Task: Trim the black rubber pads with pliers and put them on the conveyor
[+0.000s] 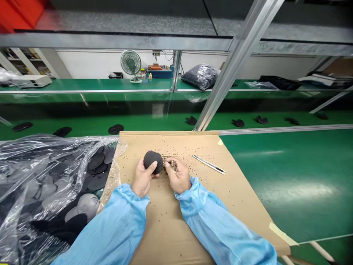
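Observation:
My left hand [142, 179] grips a round black disc-shaped piece [151, 160], thumb on its face. Right beside it, my right hand [178, 177] is closed around a small shiny metal tool [174, 166]; its kind is mostly hidden by the fingers. The right fingertips are close to the disc's right edge. Under both hands lies a brown cardboard sheet [217, 206], strewn with tiny black bits around the disc. A thin white-and-black strip-like item [209, 164] rests on the cardboard to the right.
At left, a clear plastic bag [55, 162] covers many black and grey round pieces [97, 162]. Several black pieces [116, 129] sit along the green conveyor belt [154, 123] ahead. A slanted metal post [234, 66] rises at the cardboard's far edge. A fan [131, 63] stands behind.

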